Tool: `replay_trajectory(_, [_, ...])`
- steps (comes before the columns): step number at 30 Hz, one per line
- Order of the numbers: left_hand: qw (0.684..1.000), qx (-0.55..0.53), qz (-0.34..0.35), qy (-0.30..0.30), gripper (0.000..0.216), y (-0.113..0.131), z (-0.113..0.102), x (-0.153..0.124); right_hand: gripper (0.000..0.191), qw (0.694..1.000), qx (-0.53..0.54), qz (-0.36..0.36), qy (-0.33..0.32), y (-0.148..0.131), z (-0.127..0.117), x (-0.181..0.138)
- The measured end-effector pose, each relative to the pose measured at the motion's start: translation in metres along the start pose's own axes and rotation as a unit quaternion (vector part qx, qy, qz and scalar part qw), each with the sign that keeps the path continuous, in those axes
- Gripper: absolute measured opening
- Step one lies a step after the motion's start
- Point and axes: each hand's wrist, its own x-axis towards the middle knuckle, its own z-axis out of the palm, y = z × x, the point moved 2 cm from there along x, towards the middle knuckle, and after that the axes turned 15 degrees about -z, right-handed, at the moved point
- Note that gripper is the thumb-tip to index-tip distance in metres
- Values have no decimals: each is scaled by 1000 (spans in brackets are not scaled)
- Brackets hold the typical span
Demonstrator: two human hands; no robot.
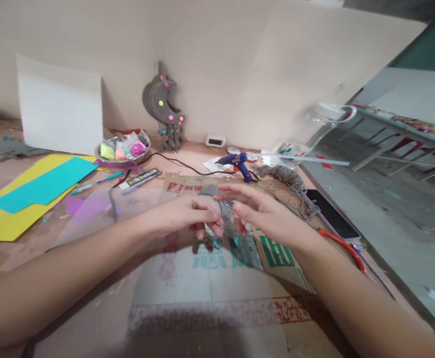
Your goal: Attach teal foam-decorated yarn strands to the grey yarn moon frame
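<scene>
Both my hands meet over a flattened cardboard sheet [217, 293] at the middle of the table. My left hand [187, 216] is closed in a pinch on a small grey piece with thin strands [212, 191]; the piece is blurred and I cannot name it. My right hand [252, 209] hovers just to its right, fingers stretched out and apart, tips close to the same piece. A small dark bit [204, 244] hangs below the hands.
A blue glue gun [237, 163] and a heap of grey yarn [290, 180] lie behind the hands. A phone [331, 214] and red-handled tool [346, 248] sit at the right edge. Coloured paper [34, 191], a bowl of clay [123, 149] and a grey moon ornament [163, 107] stand left and back.
</scene>
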Motion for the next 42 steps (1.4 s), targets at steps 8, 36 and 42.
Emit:
replay_trajectory(8, [995, 88, 12, 40, 23, 1, 1, -4, 17, 986, -163, -14, -13, 8, -5, 3])
replay_trajectory(36, [777, 549, 245, 187, 24, -27, 41, 8, 18, 951, -289, -41, 102, -8, -39, -1])
replay_trajectory(42, [787, 548, 172, 223, 27, -24, 43, 0, 19, 963, -266, -17, 35, 9, -30, 2])
